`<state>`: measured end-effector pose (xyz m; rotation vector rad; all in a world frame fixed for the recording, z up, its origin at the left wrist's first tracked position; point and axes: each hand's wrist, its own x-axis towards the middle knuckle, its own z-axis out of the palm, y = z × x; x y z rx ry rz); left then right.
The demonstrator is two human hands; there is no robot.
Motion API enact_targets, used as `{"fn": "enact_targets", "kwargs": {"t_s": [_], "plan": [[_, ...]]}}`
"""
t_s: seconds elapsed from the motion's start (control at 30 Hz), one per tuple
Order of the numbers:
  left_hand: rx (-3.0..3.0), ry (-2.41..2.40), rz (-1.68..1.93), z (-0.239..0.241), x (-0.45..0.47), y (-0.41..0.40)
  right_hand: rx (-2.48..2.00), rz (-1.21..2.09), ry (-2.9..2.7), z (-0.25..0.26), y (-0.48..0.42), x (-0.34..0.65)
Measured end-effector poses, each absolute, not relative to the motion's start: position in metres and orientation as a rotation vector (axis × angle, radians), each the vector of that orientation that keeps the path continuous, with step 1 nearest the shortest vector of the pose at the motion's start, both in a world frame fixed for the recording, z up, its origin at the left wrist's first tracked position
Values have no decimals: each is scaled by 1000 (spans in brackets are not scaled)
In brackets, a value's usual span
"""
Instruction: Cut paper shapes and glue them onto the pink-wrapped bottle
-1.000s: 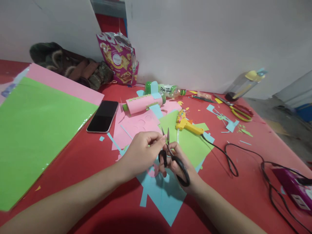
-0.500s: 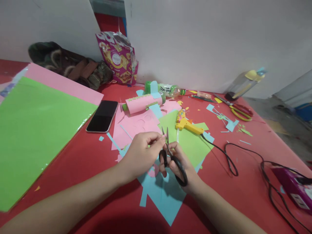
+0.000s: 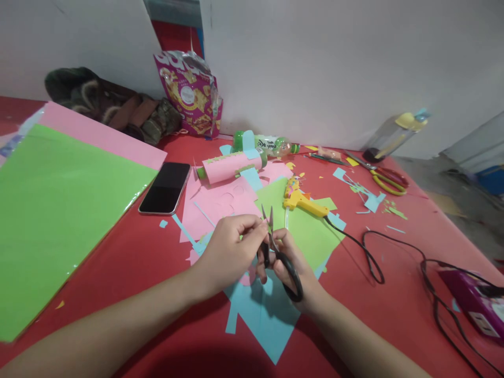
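My right hand [image 3: 293, 268] grips black-handled scissors [image 3: 280, 257], blades pointing up and slightly apart. My left hand [image 3: 230, 249] is closed in a pinch right at the blades, holding a tiny green paper scrap [image 3: 268, 227] that barely shows. Both hands hover over a light blue paper piece [image 3: 263, 320] on the red table [image 3: 149, 262]. Just beyond lie a pink sheet with cut-out circles [image 3: 220, 202] and a green sheet [image 3: 307, 231].
A yellow glue gun [image 3: 305, 202] with a black cord [image 3: 394, 257] lies to the right. A phone [image 3: 165, 187], a pink paper-wrapped bottle [image 3: 232, 164], large green and pink sheets [image 3: 51, 205], a snack bag [image 3: 192, 94], red-yellow scissors [image 3: 388, 178] and a purple power strip [image 3: 472, 299] surround the hands.
Almost nothing moved; the scissor handles have closed slightly and my left fingers stay pinched at the blades.
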<state>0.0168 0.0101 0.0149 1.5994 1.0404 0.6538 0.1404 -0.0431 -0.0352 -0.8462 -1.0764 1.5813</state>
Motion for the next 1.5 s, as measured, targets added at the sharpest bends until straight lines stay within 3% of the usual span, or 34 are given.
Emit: {"fn": "enact_targets", "kwargs": {"t_s": [1.5], "plan": [[1457, 1017, 681, 13, 19, 5, -831, 1560, -1049, -34, -44, 137]]}}
